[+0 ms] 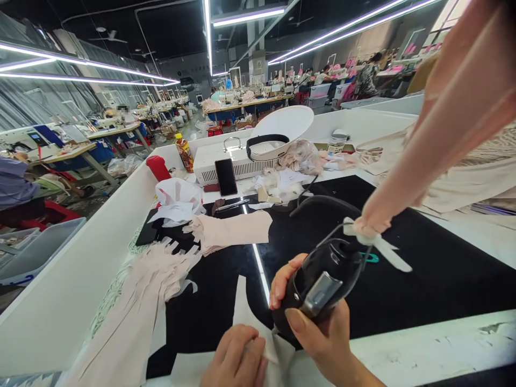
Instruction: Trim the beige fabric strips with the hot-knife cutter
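My right hand (312, 317) grips a black corded power tool (324, 279) with a metallic plate on its side. The tool's lower end is over pale fabric, and its working face is hidden. A stretched pinkish fabric band (439, 129) runs down from the upper right, knotted to the tool's far end with a white strip (387, 250). At the bottom centre, my left hand (237, 357) has its fingers curled together on a pale fabric piece (244, 301). This piece lies on the black work surface (209, 317), its near part under the hand.
Pink fabric pieces (237, 231) and a long stack of strips (121, 317) lie left. Behind are a phone (226, 177), a white vented box (213, 161), a bottle (184, 153) and a red thread cone (158, 168). A white side wall (76, 279) bounds the table.
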The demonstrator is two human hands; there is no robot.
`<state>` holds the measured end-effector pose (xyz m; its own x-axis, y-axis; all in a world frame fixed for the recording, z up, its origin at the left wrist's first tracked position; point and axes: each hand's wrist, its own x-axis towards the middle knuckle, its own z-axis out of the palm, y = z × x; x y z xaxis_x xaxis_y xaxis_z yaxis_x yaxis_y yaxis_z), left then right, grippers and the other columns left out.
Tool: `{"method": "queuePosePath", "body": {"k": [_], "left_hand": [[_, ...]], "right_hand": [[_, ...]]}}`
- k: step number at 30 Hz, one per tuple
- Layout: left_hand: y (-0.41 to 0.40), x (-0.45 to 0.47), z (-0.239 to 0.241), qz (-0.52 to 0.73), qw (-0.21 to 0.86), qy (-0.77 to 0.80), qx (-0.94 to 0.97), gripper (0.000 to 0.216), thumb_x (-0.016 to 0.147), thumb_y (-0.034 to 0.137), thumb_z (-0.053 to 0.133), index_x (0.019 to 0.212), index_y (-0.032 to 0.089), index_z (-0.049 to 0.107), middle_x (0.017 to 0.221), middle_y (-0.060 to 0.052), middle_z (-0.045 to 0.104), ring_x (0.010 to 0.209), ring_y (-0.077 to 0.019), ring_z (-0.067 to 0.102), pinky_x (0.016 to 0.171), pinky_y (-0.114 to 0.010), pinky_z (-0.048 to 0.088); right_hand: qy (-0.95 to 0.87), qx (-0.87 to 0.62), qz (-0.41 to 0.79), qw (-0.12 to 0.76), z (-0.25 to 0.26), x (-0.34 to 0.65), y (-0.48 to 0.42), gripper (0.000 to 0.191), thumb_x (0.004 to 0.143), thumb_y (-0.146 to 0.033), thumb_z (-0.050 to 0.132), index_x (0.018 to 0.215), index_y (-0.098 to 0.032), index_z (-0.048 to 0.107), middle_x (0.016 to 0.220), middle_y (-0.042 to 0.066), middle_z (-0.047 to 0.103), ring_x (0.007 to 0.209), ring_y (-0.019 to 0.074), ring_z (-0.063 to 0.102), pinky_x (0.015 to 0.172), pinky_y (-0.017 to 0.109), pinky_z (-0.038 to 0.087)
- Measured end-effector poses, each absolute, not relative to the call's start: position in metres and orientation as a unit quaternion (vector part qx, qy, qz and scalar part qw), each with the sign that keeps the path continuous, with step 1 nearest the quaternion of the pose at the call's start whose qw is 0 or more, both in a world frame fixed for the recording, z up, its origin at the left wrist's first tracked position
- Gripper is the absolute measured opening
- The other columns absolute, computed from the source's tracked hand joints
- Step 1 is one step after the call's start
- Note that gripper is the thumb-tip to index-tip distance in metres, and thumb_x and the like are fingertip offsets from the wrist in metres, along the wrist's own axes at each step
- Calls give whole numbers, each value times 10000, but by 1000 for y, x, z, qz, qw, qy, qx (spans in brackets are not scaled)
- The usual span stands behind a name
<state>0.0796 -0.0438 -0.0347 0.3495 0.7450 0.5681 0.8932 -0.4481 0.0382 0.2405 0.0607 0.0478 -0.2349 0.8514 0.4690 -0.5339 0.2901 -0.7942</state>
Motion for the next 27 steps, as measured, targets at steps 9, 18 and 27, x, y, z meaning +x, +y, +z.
{"method": "queuePosePath", "body": {"k": [9, 18, 27], "left_hand": [[-31, 63, -22, -211, 147, -480, -839, 346, 1125, 213, 355, 1155, 148, 694, 1025, -105, 714, 962, -190, 738, 893, -287, 638], [-37, 56, -36, -189, 146, -481, -843, 291, 1107, 300, 446, 1236, 214, 691, 1172, -110, 684, 1096, -221, 708, 957, -305, 617], [-39, 55, -46, -179, 163, -473, -847, 317, 1104, 322, 470, 1321, 210, 672, 1230, -119, 680, 1140, -230, 692, 968, -315, 614]], "right_hand": [[-535, -168, 573, 598, 53, 236, 57, 173, 980, -391, 696, 1076, -327, 567, 831, -22, 603, 594, 113, 539, 517, 239, 495], [-525, -171, 561, 616, 57, 234, 57, 196, 953, -379, 728, 1032, -300, 567, 784, -22, 602, 567, 117, 532, 486, 236, 488], [-505, -162, 574, 624, 52, 231, 60, 174, 957, -372, 733, 1036, -314, 590, 818, -23, 626, 597, 108, 521, 506, 219, 471]]}}
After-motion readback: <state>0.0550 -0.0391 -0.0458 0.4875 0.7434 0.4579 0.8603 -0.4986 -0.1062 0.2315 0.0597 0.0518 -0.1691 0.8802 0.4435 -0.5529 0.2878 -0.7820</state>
